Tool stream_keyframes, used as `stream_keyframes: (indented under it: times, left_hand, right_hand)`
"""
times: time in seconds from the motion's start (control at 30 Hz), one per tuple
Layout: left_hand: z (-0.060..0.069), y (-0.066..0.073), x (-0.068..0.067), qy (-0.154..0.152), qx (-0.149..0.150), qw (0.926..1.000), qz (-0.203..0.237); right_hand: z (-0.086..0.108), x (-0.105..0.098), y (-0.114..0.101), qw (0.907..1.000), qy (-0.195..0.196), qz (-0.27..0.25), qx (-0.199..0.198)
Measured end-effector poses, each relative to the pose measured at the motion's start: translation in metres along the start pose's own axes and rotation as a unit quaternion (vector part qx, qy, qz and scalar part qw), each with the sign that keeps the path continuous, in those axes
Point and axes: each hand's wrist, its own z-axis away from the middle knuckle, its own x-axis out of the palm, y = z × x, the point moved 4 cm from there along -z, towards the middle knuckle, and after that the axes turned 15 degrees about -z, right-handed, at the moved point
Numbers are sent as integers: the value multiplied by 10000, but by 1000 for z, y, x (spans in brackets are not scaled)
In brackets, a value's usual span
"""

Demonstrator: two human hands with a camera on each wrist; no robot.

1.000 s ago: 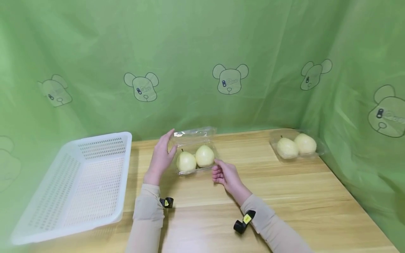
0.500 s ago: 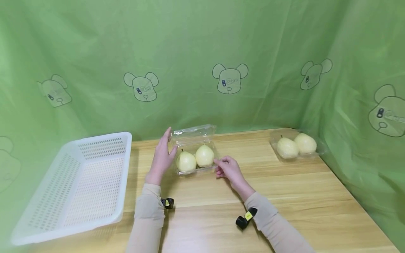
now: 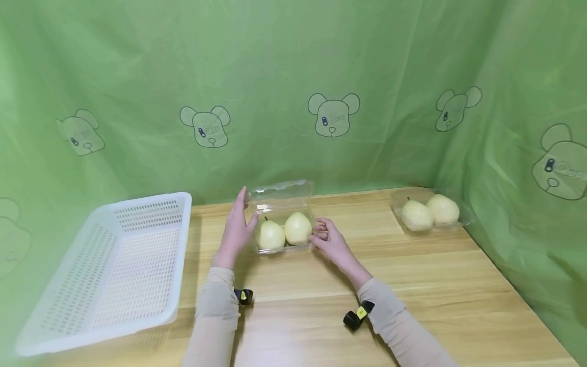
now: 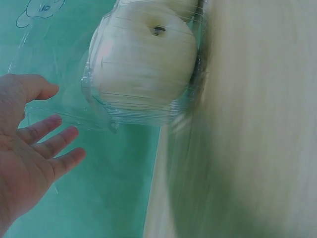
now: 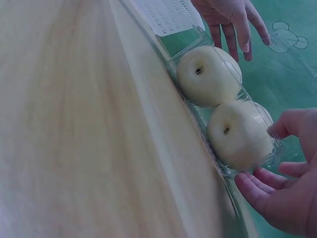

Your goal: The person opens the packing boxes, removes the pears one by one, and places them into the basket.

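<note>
A clear plastic clamshell box [image 3: 286, 250] rests on the table with its lid [image 3: 281, 196] raised at the back. Inside lie two pale yellow pears, the left pear [image 3: 271, 236] with a dark stem and the right pear [image 3: 298, 228] beside it. My left hand [image 3: 235, 229] is at the box's left end, its fingers nearly straight beside the lid's edge. At the opposite end, the thumb and loosely bent fingers of my right hand [image 3: 332, 244] touch the box's side. The right wrist view has both pears [image 5: 240, 134] showing through the plastic.
On the left stands a white perforated basket [image 3: 182, 255]. A second clear box with two pears [image 3: 442, 209] sits at the right near the table's edge. A green curtain [image 3: 275, 76] hangs behind the wooden table [image 3: 412, 290].
My right hand's fingers have loosened from a curl near the front right corner and spread along the box's right end. The lid stands slightly higher; the left hand has barely shifted.
</note>
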Motion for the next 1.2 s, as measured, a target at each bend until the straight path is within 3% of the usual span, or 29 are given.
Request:
stream_keyframes:
  times: [0.3,0.4,0.53,0.7,0.93,1.2]
  left_hand:
    - [0,1,3,-111,-18,9999,3]
    - [0,2,4,-201,-54,9998,-9]
    - [1,1,7,-333,-88,9994,31]
    - [2,0,10,-453,-94,9989,56]
    - [3,-3,14,-577,-93,9983,-31]
    - [3,-8,18,-818,-167,9964,-113]
  right_hand:
    - [2,1,-6,9985,-453,276,-113]
    - [8,3,-17,9970,-657,401,-111]
    - [7,3,-18,9921,-868,863,-291]
    - [4,2,-13,9757,-986,1828,-695]
    - [8,2,-18,9589,-1035,2490,-883]
    - [8,2,-17,9199,-1067,3625,-1049]
